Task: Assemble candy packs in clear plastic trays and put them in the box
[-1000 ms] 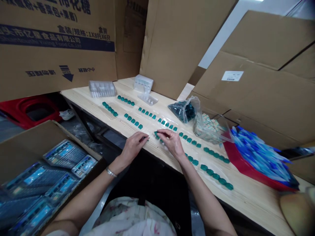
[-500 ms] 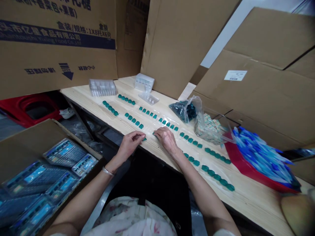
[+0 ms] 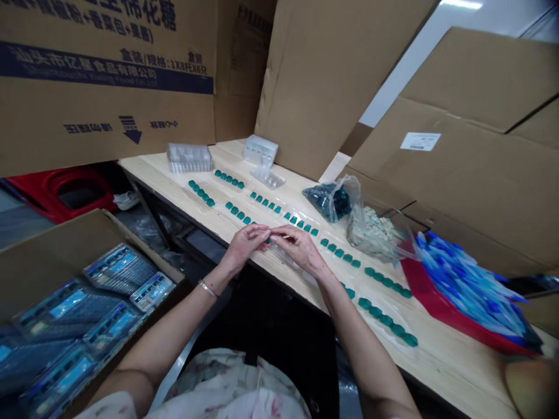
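My left hand [image 3: 245,249] and my right hand [image 3: 300,249] meet over the near edge of the wooden table [image 3: 454,361]. Their fingertips are closed around a small dark green faceted piece [image 3: 268,240], mostly hidden by the fingers. Just beyond the hands, rows of similar green pieces [image 3: 238,214] sit in clear plastic trays laid out in two lines. Another near row, with a green piece [image 3: 387,320] in its middle, lies right of my right forearm. My forearm and hand cover part of the nearer line.
At the back stand stacked clear trays [image 3: 190,158] and a clear box [image 3: 261,150]. A bag of dark green pieces [image 3: 329,199], a container of pale pieces [image 3: 376,231] and a red tray [image 3: 432,302] of blue items lie right. An open carton [image 3: 144,250] holds packaged sets at lower left.
My hands, apart before, have come together at the fingertips. The left hand has moved right, bringing its green piece to the right hand's fingers. The view has shifted slightly.
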`<state>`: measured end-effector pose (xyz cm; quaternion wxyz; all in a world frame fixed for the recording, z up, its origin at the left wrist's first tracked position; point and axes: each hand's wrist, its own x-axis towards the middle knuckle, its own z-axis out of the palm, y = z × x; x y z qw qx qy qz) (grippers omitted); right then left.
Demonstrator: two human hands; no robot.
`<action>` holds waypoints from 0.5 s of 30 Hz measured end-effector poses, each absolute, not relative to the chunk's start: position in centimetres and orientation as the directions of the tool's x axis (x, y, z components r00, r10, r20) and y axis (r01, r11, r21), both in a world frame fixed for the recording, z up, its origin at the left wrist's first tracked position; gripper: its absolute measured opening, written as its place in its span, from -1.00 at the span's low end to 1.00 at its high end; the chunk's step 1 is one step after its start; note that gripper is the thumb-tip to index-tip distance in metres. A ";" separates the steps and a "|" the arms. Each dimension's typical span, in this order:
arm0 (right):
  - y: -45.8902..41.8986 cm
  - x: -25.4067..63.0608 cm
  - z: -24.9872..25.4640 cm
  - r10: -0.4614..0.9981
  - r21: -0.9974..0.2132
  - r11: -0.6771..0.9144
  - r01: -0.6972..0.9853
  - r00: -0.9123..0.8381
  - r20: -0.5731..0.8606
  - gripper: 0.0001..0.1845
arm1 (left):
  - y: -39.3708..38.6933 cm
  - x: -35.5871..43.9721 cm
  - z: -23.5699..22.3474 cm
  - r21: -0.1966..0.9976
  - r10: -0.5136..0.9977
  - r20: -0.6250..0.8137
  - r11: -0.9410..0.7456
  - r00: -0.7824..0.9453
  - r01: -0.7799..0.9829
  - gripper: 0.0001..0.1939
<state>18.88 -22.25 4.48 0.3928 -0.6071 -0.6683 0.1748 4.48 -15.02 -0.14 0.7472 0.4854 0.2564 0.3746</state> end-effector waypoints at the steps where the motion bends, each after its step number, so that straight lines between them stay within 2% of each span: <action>1: -22.2 18.7 4.7 0.951 -0.718 0.214 0.663 0.026 0.308 -0.81 | -15.0 4.7 -0.1 0.921 0.805 -0.017 0.243 0.593 -0.303 -0.62; 5: -22.2 18.5 4.4 0.948 -0.775 0.178 0.606 0.106 0.300 -0.85 | -14.9 5.3 -0.2 0.908 0.810 -0.025 0.264 0.586 -0.326 -0.65; 7: -22.2 18.8 3.8 0.943 -0.830 0.125 0.543 0.194 0.269 -0.83 | -14.8 5.1 -0.6 0.925 0.829 0.014 0.202 0.559 -0.323 -0.68; 8: -22.1 19.1 3.5 0.940 -0.854 0.097 0.512 0.236 0.248 -0.82 | -14.8 4.9 -0.8 0.951 0.848 0.058 0.114 0.527 -0.287 -0.70; 10: -21.7 19.6 3.1 0.922 -0.872 0.068 0.484 0.304 0.240 -0.78 | -14.8 4.3 -1.3 0.973 0.857 0.229 -0.186 0.461 -0.136 -0.77; 11: -21.3 19.9 2.8 0.908 -0.859 0.072 0.507 0.322 0.267 -0.78 | -14.8 3.9 -1.5 0.931 0.820 0.340 -0.361 0.460 -0.045 -0.81; 13: -20.5 20.4 2.4 0.883 -0.787 0.105 0.608 0.307 0.355 -0.79 | -15.0 3.3 -1.9 0.758 0.669 0.513 -0.647 0.537 0.082 -0.86; 15: -19.6 20.6 2.0 0.878 -0.683 0.140 0.717 0.230 0.421 -0.83 | -15.3 2.9 -2.2 0.605 0.536 0.563 -0.786 0.629 0.129 -0.84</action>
